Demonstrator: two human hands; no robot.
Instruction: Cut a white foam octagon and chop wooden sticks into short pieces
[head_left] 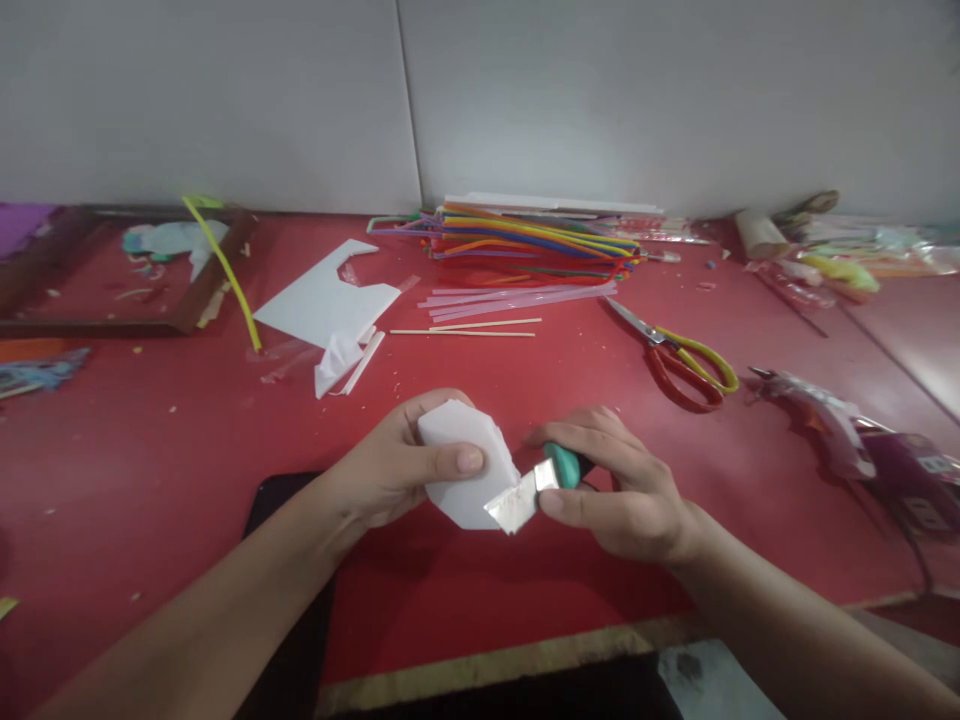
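My left hand (409,465) grips a white foam piece (457,490) with roughly cut, many-sided edges, its thumb pressed flat on the face. My right hand (626,490) is closed around the green handle of a short-bladed knife (516,502). The wide silver blade lies against the lower right edge of the foam piece, its slanted tip over the face. Both hands are above the red table, near its front edge. Behind them lie two thin wooden sticks (480,333) and a cut white foam sheet (322,300).
Scissors (675,360) with red and yellow handles lie to the right, beside a glue gun (817,410). Colourful pipe cleaners (532,240) and pink glue sticks or strips (510,300) are by the wall. A brown frame (180,300) stands at left; a dark flat object (289,490) lies under my left forearm.
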